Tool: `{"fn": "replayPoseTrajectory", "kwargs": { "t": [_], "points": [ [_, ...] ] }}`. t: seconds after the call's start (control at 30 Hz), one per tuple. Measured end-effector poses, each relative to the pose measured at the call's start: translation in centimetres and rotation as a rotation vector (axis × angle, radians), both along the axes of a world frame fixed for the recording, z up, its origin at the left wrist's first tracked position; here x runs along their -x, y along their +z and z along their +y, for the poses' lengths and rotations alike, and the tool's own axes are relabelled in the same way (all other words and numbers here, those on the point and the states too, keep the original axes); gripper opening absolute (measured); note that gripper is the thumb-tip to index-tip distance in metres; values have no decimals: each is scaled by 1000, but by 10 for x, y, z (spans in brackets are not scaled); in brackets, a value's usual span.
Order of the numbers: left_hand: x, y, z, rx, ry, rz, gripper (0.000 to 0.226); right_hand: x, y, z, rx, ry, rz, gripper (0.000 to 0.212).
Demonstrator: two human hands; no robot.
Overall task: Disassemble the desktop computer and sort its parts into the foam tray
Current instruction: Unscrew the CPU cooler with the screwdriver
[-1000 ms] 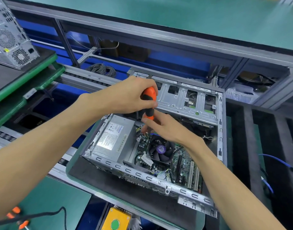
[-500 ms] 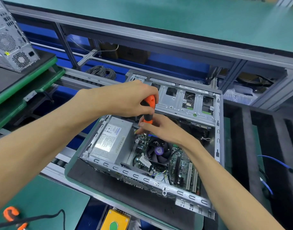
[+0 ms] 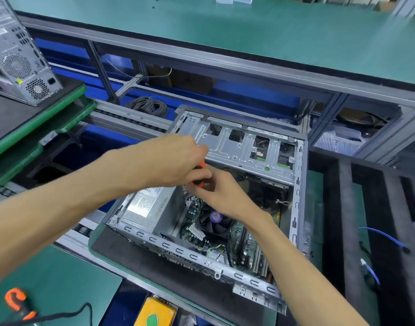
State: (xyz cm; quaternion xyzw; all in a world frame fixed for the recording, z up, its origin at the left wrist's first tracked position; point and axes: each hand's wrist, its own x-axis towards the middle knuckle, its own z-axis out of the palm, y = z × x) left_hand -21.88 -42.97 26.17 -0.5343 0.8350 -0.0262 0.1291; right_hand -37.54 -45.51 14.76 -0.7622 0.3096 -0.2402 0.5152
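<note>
An open desktop computer case lies on a dark pad in front of me, showing its silver power supply, the motherboard with a black cooler fan, and a metal drive cage. My left hand grips the top of an orange-and-black screwdriver, covering most of its handle. My right hand pinches the screwdriver lower down, just above the motherboard. The tool's tip is hidden behind my hands. The black foam tray with long slots sits to the right of the case.
Another computer tower stands on a green-edged pallet at the far left. An orange-handled tool with a black cord lies on the green mat at the lower left. A yellow box with a green button is below the case. Blue cables lie in the foam tray.
Both hands and the screwdriver have sunk lower into the case, and my left hand now covers more of the orange handle. The camera has shifted slightly.
</note>
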Motion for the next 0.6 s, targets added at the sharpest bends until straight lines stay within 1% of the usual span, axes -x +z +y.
{"fn": "replayPoseTrajectory", "kwargs": {
  "t": [0.07, 0.1, 0.13, 0.17, 0.2, 0.23, 0.27, 0.3, 0.33, 0.43, 0.47, 0.5, 0.53, 0.6],
  "points": [
    [6, -1, 7, 154, 34, -212, 54, -4, -2, 2, 31, -25, -14, 18],
    [9, 2, 10, 216, 43, -286, 57, -5, -1, 2, 52, -37, -11, 21],
    [10, 4, 12, 256, 71, -317, 59, -5, 0, 1, 69, -39, -7, 19],
    [9, 5, 13, 269, 102, -312, 59, -5, 1, 0, 80, -29, -10, 13],
    [5, 5, 14, 237, 125, -255, 55, -4, 1, -3, 84, -15, -18, 9],
    [2, 7, 15, 152, 117, -138, 48, -2, 1, -5, 75, 0, -26, 6],
    [0, 11, 17, 52, 88, -11, 41, -1, 1, -7, 52, 11, -32, 6],
    [-1, 16, 18, -22, 56, 83, 37, 0, 1, -9, 28, 17, -36, 11],
    [-4, 20, 20, -64, 35, 125, 34, 0, 0, -9, 12, 23, -34, 14],
    [-2, 27, 18, -74, 85, 126, 24, -1, -2, -9, 45, 23, -3, 18],
    [2, 27, 17, -50, 124, 118, 27, -1, -4, -8, 80, 18, 24, 19],
    [9, 24, 16, -6, 157, 72, 36, 0, -6, -8, 127, 15, 66, 21],
    [16, 22, 15, 54, 179, -16, 46, 0, -7, -8, 174, 16, 107, 22],
    [29, 18, 15, 205, 209, -171, 59, -2, -8, -6, 195, 16, 129, 19]
  ]
}}
